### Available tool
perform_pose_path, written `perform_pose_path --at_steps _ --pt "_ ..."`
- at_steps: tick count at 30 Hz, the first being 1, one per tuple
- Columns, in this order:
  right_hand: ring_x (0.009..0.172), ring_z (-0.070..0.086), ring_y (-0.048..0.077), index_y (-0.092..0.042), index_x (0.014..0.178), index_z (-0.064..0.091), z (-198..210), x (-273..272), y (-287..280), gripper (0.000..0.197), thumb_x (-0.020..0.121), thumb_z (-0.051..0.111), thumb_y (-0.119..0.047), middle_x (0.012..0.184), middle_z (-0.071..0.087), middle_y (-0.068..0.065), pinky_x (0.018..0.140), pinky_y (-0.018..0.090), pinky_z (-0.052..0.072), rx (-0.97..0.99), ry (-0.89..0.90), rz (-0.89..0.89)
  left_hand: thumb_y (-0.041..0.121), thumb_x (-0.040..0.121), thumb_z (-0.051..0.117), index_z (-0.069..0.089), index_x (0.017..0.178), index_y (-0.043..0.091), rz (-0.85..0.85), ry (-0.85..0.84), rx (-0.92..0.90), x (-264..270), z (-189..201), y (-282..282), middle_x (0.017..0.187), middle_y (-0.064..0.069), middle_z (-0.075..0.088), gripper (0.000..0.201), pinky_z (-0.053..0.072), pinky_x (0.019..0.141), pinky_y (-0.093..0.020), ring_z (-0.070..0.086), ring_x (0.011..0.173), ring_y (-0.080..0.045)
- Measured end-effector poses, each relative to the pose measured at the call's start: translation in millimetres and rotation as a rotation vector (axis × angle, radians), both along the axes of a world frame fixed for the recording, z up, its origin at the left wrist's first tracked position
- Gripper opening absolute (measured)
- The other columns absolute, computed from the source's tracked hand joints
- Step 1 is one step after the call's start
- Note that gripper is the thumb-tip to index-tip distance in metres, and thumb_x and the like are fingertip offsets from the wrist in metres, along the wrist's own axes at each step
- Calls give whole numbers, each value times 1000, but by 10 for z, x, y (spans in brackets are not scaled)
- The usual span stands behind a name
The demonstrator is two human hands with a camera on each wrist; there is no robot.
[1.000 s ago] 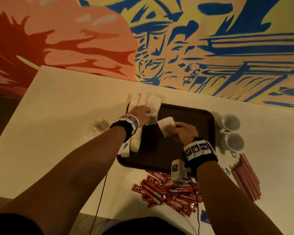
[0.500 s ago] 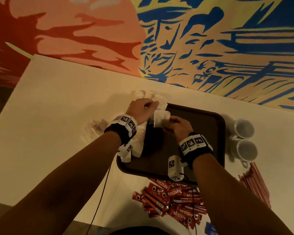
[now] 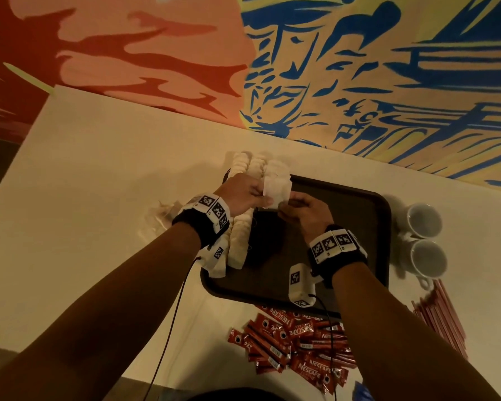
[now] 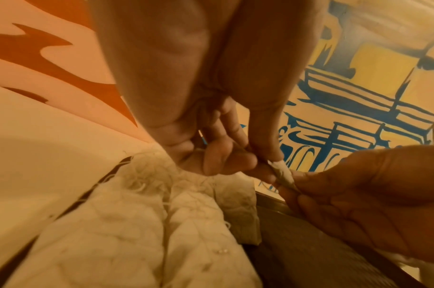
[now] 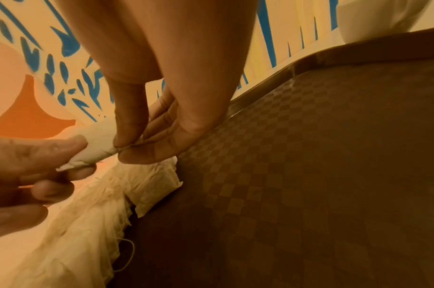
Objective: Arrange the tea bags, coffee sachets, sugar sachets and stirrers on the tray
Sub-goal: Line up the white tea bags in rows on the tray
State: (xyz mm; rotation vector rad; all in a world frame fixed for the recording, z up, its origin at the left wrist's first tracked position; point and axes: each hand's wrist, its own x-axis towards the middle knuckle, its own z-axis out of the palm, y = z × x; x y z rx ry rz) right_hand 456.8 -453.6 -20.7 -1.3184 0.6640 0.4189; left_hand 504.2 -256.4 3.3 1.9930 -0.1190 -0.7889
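A dark brown tray (image 3: 359, 233) lies on the cream table. Rows of white tea bags (image 3: 240, 244) run along its left side, seen close in the left wrist view (image 4: 142, 224) and the right wrist view (image 5: 87, 224). Both hands meet above the tray's far left corner. My left hand (image 3: 243, 195) and my right hand (image 3: 304, 206) pinch one white tea bag (image 3: 276, 188) between them. That tea bag (image 4: 282, 171) (image 5: 97, 148) hangs just above the rows. Red coffee sachets (image 3: 295, 348) lie in a heap in front of the tray. Red stirrers (image 3: 443, 319) lie to the right.
Two white cups (image 3: 425, 238) stand right of the tray. More pale sachets (image 3: 162, 215) lie on the table left of the tray. A painted wall (image 3: 359, 68) rises behind the table. A blue sachet (image 3: 362, 392) peeks in at the near edge.
My right hand has carried the tea bag left and farther away to the tray's far left corner, where my left hand now pinches it too.
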Motion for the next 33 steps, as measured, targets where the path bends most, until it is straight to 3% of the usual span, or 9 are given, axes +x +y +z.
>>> perform_pose_path --at_steps 3,5,8,10,13,17,24,27,33 --pt "100 74 28 -7 108 72 -38 -5 -25 32 79 77 8 106 77 12 84 35 59 -11 -3 28 24 88 76 75 83 17 61 -34 -10 11 43 26 70 5 67 9 42 58 -10 54 55 4" --pt "102 74 29 -7 109 72 -71 -8 -44 34 79 78 6 108 76 12 88 38 58 -5 -1 33 23 87 77 75 79 19 87 -41 -21 20 71 47 69 3 68 10 39 52 -8 51 53 -1" --pt "103 73 28 -8 108 72 -99 -29 -50 33 80 76 7 108 77 12 91 40 58 16 3 27 23 86 78 73 80 25 62 0 -42 12 106 55 75 4 71 8 43 58 -10 57 61 -4" --pt "103 73 28 -9 108 72 -103 -47 -32 33 80 76 8 107 77 11 92 40 58 23 -3 43 25 84 80 74 87 28 17 32 -28 -2 104 31 86 7 74 7 50 72 -15 67 75 -2" --pt "100 74 26 -10 106 74 -115 -44 2 30 80 78 5 106 76 10 92 40 59 -54 17 77 27 84 80 74 103 14 12 -21 68 7 60 -27 102 -2 75 24 52 88 -28 69 96 -14" --pt "99 73 23 -16 109 73 -185 6 36 31 83 79 0 109 75 6 93 43 60 -229 82 188 31 85 78 70 113 16 46 -86 202 39 9 -116 106 -2 69 33 45 83 -26 63 97 -17" --pt "94 67 17 -16 119 67 -168 93 104 37 85 79 -9 105 68 -1 88 40 61 -473 127 234 23 92 69 72 110 20 -52 -175 370 63 -42 -207 110 -3 70 19 42 78 -22 64 102 -21" --pt "93 69 22 -14 124 64 -196 114 122 46 82 81 -9 111 69 5 87 45 61 -521 176 240 20 92 66 70 108 22 -11 -189 367 52 -14 -229 106 -2 70 17 45 76 -24 66 98 -21" --pt "94 71 24 -10 132 60 -195 155 152 50 85 77 -3 112 70 12 90 45 60 -480 266 281 21 91 64 63 104 19 -20 -255 366 -134 120 -294 104 -1 65 14 54 86 -37 63 93 -21"
